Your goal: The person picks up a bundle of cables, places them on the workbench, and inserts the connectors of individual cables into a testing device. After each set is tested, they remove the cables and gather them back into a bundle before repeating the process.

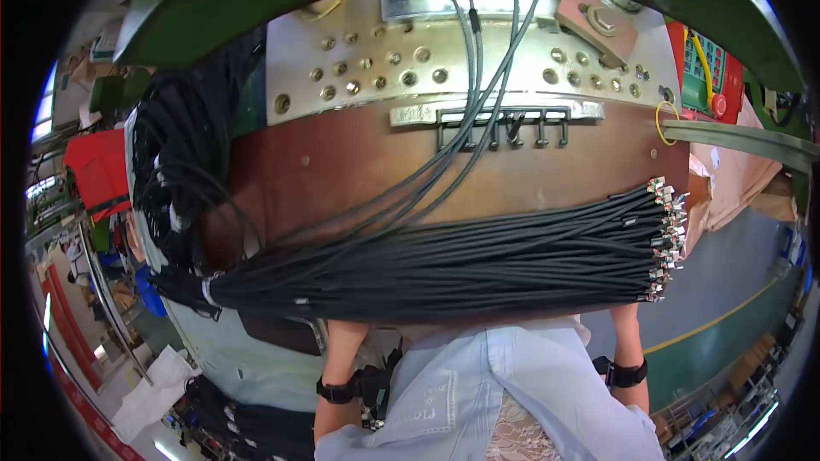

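A thick bundle of black cables (478, 269) lies across the front of the brown work plate (342, 154). Its bare metal connector ends (668, 239) fan out at the right, and a pale tie (207, 290) gathers it at the left. My left hand (348, 331) reaches under the bundle's near edge left of the middle; its fingers are hidden. My right hand (625, 316) goes beneath the bundle near the connectors, its fingers hidden too. Several cables run up from the bundle through a black slotted holder (541, 113) on the machine.
Behind the plate stands a metal bed with holes (384, 60) and a bolted clamp block (594, 24). A green machine frame (256, 0) arches overhead. More black cables (184, 137) hang at the left. A red emergency button (718, 104) and a grey-green bar (743, 137) are at the right.
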Tool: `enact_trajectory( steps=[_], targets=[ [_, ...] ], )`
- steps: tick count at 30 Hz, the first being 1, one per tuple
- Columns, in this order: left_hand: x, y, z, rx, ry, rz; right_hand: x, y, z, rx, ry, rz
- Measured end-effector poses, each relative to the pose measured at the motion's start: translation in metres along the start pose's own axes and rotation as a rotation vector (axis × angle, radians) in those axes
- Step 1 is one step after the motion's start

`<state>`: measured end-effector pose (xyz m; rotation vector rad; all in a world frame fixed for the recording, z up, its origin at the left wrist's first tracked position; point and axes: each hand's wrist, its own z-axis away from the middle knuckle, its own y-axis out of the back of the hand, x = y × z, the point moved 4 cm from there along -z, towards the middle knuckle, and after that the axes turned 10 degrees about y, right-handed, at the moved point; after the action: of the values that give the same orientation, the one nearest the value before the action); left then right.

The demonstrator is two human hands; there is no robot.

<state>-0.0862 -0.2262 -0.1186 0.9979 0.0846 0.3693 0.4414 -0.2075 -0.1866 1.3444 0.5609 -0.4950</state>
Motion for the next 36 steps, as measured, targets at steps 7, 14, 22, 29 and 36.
enact_trajectory(
  steps=[7, 14, 22, 29, 36],
  targets=[
    [-0.024, -0.036, -0.008, 0.021, 0.237, 0.669, -0.005, 0.012, -0.014, 0.052, 0.162, 0.052],
    [0.02, 0.021, -0.011, 0.259, -0.071, 0.536, -0.047, 0.016, -0.038, 0.102, 0.167, 0.062],
    [0.097, 0.125, 0.044, -0.611, -0.615, 0.439, -0.215, 0.085, -0.044, -0.715, 0.051, -0.132],
    [0.201, 0.171, 0.018, 0.217, -0.935, 0.301, -0.318, 0.075, -0.137, -0.229, 0.85, 0.561],
    [0.081, 0.182, -0.009, 0.514, -0.247, 0.017, -0.255, 0.1, -0.167, -0.136, 0.807, 0.483]
  ],
)
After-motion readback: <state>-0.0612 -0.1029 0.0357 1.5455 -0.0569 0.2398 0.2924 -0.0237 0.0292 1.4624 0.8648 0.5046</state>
